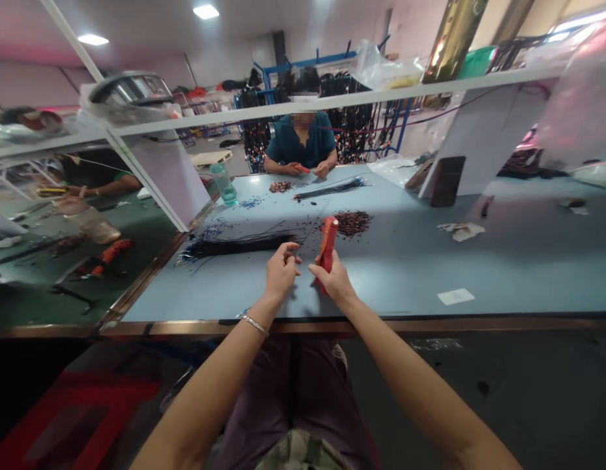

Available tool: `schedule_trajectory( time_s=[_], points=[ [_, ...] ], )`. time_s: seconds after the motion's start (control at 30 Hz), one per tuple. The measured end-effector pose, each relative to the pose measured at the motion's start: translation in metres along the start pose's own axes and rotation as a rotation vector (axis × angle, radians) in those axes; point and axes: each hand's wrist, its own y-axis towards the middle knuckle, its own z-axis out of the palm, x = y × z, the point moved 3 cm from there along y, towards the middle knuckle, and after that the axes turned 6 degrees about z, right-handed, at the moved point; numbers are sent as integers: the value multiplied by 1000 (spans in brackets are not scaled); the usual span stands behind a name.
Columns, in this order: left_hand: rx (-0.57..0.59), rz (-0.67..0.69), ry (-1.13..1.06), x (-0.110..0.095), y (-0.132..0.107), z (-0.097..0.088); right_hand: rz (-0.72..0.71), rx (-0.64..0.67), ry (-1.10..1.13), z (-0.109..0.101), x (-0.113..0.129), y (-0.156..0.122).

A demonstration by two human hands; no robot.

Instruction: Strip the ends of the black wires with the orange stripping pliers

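Observation:
In the head view, my right hand (338, 282) is wrapped round red-handled crimping pliers (327, 238), held upright over the table. To its left, my left hand (282, 269) has its fingers curled and their tips drawn together. Whatever lies between those fingertips is too small to make out. Just beyond the left hand lies a bundle of thin black wires (234, 245) with blue ends at the left. A heap of small brown copper-coloured pieces (352, 223) sits behind the pliers.
Across the blue-grey table (400, 274), a co-worker (303, 140) handles a red tool near another wire bundle (329, 189). A green bottle (224, 185) stands at the far left. Rightward are a dark phone-like slab (448, 181), crumpled tissue (462, 230) and white paper (456, 297). A shelf rail (342, 102) crosses overhead.

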Motion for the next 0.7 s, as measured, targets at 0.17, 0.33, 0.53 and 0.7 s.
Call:
schedule_trajectory(
  time_s=[0.17, 0.33, 0.53, 0.7],
  points=[
    [176, 90, -108, -20, -15, 17, -331, -222, -456, -3, 6, -8],
    [178, 112, -253, -28, -23, 38, -434, -214, -402, -3, 8, -14],
    [133, -130, -487, -27, -10, 35, -158, -103, 121, -18, 7, -4],
    [371, -234, -498, -17, -8, 27, 107, -2, 485, -19, 6, 15]
  ],
)
